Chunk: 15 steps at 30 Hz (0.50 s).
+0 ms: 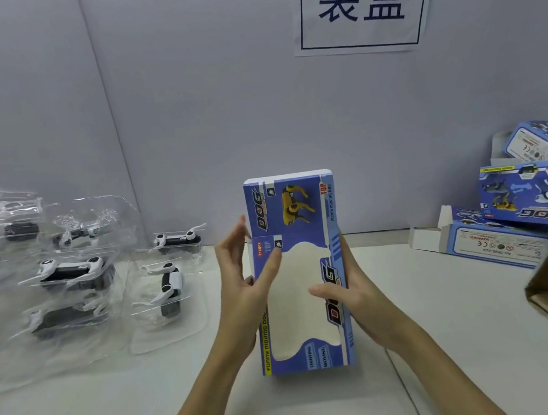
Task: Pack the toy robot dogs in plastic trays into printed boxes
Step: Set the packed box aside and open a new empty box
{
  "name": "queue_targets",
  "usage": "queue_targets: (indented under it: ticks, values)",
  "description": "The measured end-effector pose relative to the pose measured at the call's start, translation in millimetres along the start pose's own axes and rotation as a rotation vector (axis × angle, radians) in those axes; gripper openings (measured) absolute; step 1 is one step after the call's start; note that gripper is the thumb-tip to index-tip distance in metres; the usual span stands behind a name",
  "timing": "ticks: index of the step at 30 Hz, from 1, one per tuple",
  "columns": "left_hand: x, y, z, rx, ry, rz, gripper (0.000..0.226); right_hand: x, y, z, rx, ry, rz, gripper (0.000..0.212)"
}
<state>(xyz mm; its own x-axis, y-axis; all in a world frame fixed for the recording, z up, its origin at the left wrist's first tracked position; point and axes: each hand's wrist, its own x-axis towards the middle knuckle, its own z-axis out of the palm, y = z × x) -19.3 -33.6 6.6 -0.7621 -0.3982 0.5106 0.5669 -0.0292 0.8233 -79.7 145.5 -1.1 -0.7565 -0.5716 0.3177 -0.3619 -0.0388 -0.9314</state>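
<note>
Standing between both hands' grip (301, 286), printed box (294, 225) rises.

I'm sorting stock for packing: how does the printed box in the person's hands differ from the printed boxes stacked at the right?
The held box is flat and unfolded, held between the left hand and right hand; the stacked boxes are folded into shape and rest on the table. The held box shows a window cut-out; the stacked ones show printed dogs and warning labels. Both are blue with DOG lettering.
</note>
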Motion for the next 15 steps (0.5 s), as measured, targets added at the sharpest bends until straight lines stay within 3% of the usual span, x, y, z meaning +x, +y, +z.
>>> queue_targets:
  ticks: [4,8,12,15]
  values:
    - [-4,6,2,0.003,-0.092,-0.074,0.048,0,-4,3,-0.023,0.114,-0.091,0.091]
    - [-7,6,6,0.020,-0.142,-0.112,0.045,0,-8,14,-0.050,0.312,-0.219,0.062]
    - [-14,8,16,0.014,-0.140,-0.136,0.034,-3,-15,15,0.026,0.379,-0.214,0.050]
    - [-11,16,20,-0.054,-0.113,-0.159,0.053,-5,-23,16,0.071,0.392,-0.221,0.044]
